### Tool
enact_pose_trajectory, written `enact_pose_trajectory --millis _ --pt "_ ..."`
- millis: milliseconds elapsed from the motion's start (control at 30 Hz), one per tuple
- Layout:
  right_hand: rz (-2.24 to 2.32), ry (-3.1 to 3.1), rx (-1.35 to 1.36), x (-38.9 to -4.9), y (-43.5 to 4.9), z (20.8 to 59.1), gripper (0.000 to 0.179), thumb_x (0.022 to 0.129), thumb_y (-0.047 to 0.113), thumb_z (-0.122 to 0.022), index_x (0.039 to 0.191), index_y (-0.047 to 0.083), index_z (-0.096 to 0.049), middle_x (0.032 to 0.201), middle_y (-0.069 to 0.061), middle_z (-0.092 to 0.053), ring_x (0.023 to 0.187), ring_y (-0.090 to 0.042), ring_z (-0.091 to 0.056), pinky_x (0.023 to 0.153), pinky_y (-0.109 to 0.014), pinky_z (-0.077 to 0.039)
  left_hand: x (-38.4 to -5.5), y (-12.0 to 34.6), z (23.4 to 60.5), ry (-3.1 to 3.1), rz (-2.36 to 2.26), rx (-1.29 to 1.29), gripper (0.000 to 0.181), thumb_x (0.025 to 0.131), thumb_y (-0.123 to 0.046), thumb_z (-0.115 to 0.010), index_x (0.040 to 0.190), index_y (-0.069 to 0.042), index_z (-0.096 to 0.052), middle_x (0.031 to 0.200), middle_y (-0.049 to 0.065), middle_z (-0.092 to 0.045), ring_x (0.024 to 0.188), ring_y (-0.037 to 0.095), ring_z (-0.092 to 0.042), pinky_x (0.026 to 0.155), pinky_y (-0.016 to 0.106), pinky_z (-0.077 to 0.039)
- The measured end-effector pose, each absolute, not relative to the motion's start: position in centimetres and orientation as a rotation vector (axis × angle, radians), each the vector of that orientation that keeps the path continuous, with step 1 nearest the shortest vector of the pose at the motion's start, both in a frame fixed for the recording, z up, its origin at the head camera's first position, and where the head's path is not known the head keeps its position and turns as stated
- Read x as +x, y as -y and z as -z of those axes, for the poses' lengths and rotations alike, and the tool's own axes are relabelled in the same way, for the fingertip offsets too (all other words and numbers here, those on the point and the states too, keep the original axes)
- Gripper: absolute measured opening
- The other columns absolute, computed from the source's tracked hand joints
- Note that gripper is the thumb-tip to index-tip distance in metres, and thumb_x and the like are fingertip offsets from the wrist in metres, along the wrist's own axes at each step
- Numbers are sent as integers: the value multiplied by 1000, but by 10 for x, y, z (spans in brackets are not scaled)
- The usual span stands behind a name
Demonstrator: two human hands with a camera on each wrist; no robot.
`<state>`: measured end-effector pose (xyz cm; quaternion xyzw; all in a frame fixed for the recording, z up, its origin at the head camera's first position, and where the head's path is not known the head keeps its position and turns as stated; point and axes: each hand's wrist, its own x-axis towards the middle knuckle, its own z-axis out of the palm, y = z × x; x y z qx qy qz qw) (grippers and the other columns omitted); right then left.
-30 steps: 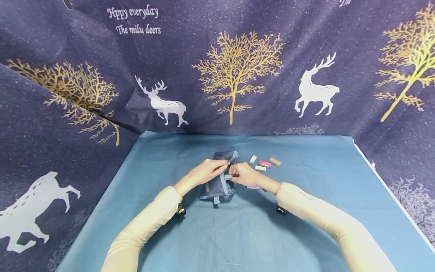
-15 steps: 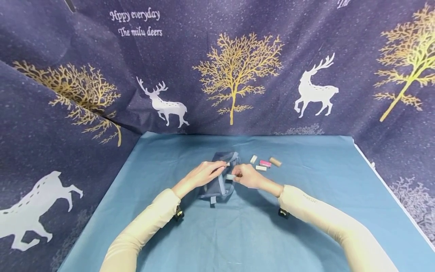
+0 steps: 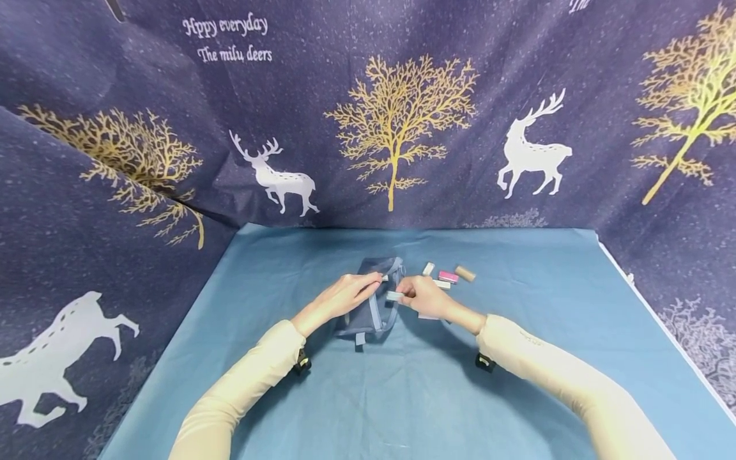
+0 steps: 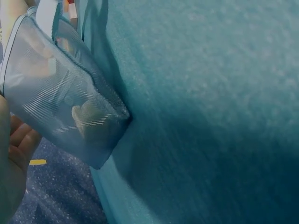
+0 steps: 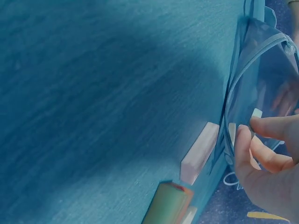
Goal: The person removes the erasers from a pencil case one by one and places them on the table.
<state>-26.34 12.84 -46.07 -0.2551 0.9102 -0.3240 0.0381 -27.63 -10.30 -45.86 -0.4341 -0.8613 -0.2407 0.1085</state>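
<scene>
A blue see-through mesh zip pouch [image 3: 359, 318] lies at mid-table with its zipped mouth open toward the right. My left hand [image 3: 347, 294] grips its upper edge; in the left wrist view some fingers [image 4: 23, 135] show behind the mesh. A small pale eraser-like block [image 3: 394, 296] is pinched between the thumb and fingers of my right hand [image 3: 424, 296], at the pouch mouth. The right wrist view has the same block partly covered by the fingertips. Through the mesh, another pale block [image 4: 88, 120] appears inside the pouch.
Right of the pouch lie a white block [image 3: 429, 268], a pink one [image 3: 448, 277], a tan one [image 3: 465, 273] and another white one [image 3: 443, 284]. A pale lilac block [image 5: 200, 153] sits close beside the pouch. Behind the blue-covered table [image 3: 517, 255] hangs a dark printed cloth [image 3: 356, 38].
My right hand has shifted slightly right with the pale block, which shows more clearly at the pouch mouth. The left hand stays nearly still on the pouch.
</scene>
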Motion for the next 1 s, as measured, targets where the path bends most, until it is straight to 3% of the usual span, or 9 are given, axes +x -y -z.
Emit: enact_pose_trajectory --millis 433,700,1000 --pt "979 -2822 -711 -261 -140 457 5 81 13 -65 85 12 -67 79 1 -69 69 -7 -61 65 -25 -49 -274 102 461 2572 755 -1270 32 98 -26 -38 122 -15 -56 128 8 -57 117 17 -55 92 33 -47" --pt "979 -2825 -687 -260 -151 458 5 82 13 -65 87 12 -65 81 1 -65 73 -8 -61 67 -27 -50 -273 102 465 2567 768 -1240 39 99 -31 -32 125 -12 -54 129 5 -56 117 17 -54 92 33 -47" --pt "990 -2833 -654 -258 -166 457 7 83 12 -64 89 10 -66 83 -1 -66 71 -7 -60 67 -26 -50 -271 99 468 2600 785 -1168 39 99 -30 -34 126 -11 -53 129 4 -57 118 17 -54 95 33 -45"
